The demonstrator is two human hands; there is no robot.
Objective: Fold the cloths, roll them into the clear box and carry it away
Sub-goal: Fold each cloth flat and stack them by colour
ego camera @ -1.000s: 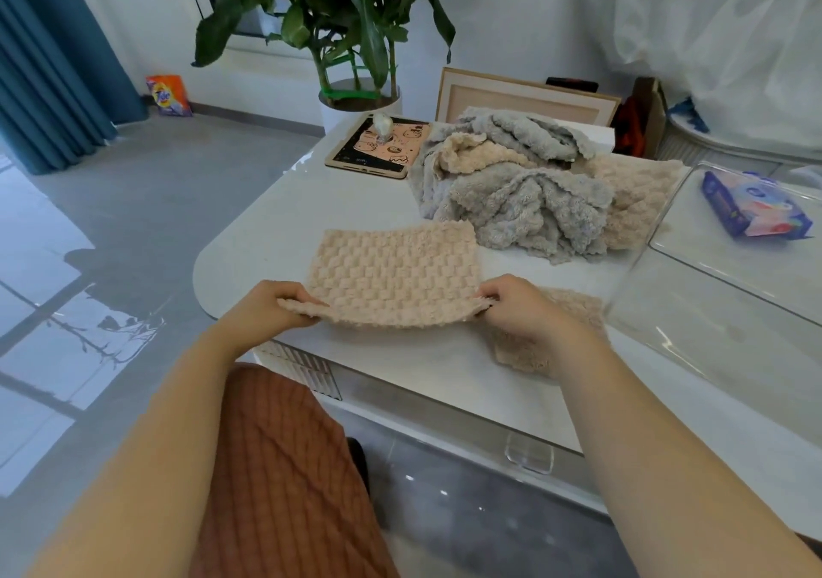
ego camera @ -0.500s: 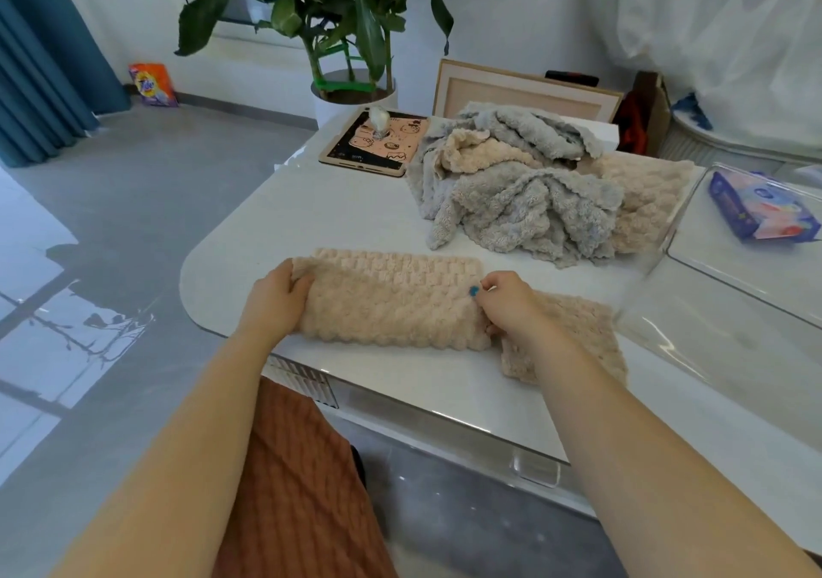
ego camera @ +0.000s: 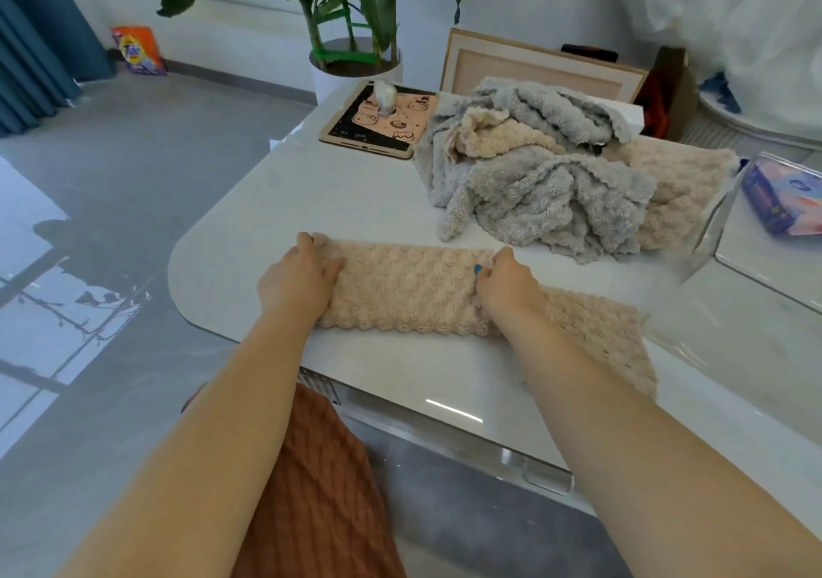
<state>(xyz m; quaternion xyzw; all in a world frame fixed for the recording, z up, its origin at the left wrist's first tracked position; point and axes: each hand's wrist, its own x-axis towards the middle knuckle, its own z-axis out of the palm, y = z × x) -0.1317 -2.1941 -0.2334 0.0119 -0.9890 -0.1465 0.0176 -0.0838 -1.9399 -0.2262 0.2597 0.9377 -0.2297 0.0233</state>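
A beige waffle cloth (ego camera: 402,288) lies folded into a long strip near the front edge of the white table (ego camera: 276,204). My left hand (ego camera: 299,278) rests flat on its left end. My right hand (ego camera: 507,286) pinches its right end. A second folded beige cloth (ego camera: 605,337) lies under my right forearm. Behind them sits a heap of grey and beige cloths (ego camera: 551,177). The clear box (ego camera: 711,239) stands at the right, its near wall see-through.
A tablet with a small bottle on it (ego camera: 382,121) lies at the table's far left. A potted plant (ego camera: 351,43) and a wooden frame (ego camera: 533,70) stand behind the table. A blue packet (ego camera: 783,199) lies beyond the clear box. Grey floor spreads to the left.
The beige cloth, held up by its near edge a second ago, has been folded over onto itself into a strip. Both hands now press on its ends.
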